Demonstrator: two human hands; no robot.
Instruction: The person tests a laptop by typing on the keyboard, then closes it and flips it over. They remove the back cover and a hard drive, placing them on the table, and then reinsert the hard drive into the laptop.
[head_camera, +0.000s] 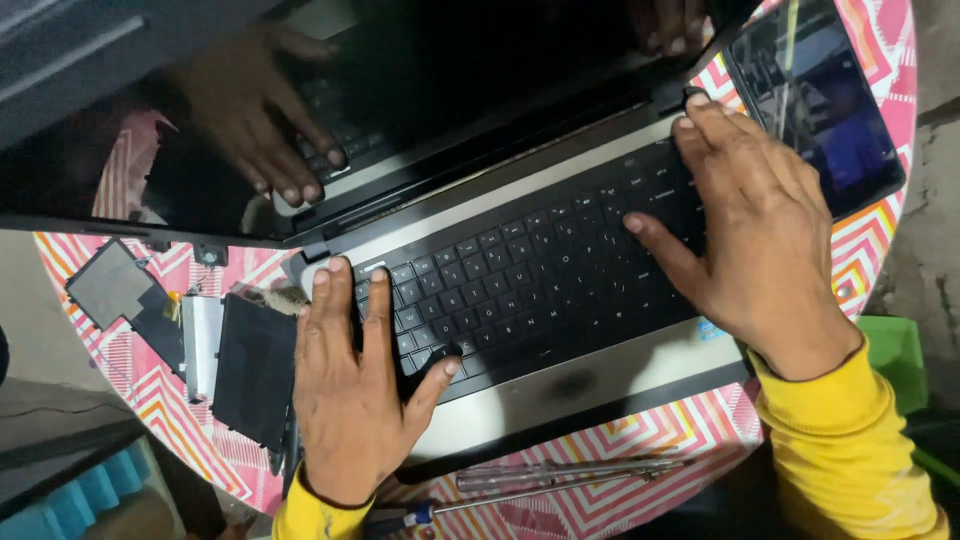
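Resting flat on one open laptop (560, 330) are two hands: left hand (350, 390) and right hand (755, 230), both spread wide, holding nothing. Laptop is sitting on the patterned desk (880, 240), silver deck, black keys, dark screen. One tablet (820, 100), two screwdrivers (540, 480) are lying nearby.

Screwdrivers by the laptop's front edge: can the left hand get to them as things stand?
Probably yes. The left hand lies flat on the keyboard, holding nothing, and the screwdrivers lie uncovered on the patterned table just behind its wrist.
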